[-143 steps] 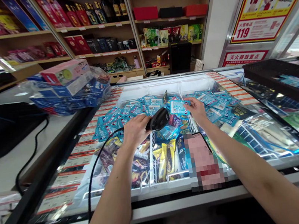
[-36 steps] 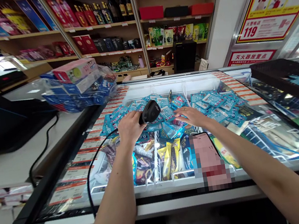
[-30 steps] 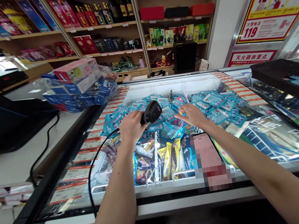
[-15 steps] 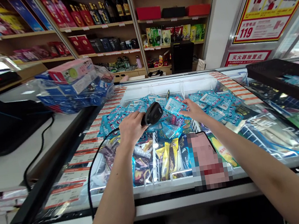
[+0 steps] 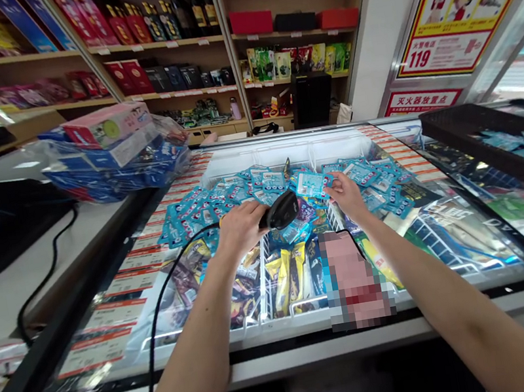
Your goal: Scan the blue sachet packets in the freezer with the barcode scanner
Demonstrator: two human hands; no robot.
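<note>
My left hand [image 5: 242, 227] is wrapped round the handle of a black corded barcode scanner [image 5: 282, 210], whose head points to the right. In my right hand [image 5: 345, 195], the thumb and fingers pinch the right edge of a blue packet [image 5: 310, 184], tilted just beyond the scanner head. Many similar blue packets lie in a left pile [image 5: 190, 214] and a right pile [image 5: 389, 184] on the freezer's glass top. A phone [image 5: 353, 268], its screen blurred out, lies near the front edge between my forearms.
Wrapped ice creams [image 5: 289, 278] show through the glass in wire baskets. At the left stands a plastic-wrapped stack of boxes [image 5: 111, 157]; a dark tray [image 5: 497, 145] with blue packets is at the right. The scanner's cable [image 5: 155, 319] runs past my left forearm. Stocked shelves [image 5: 166, 95] stand behind.
My left hand has moved the scanner slightly right and down. The blue packet in my right hand has turned to lie more level. The whole view has shifted a little.
</note>
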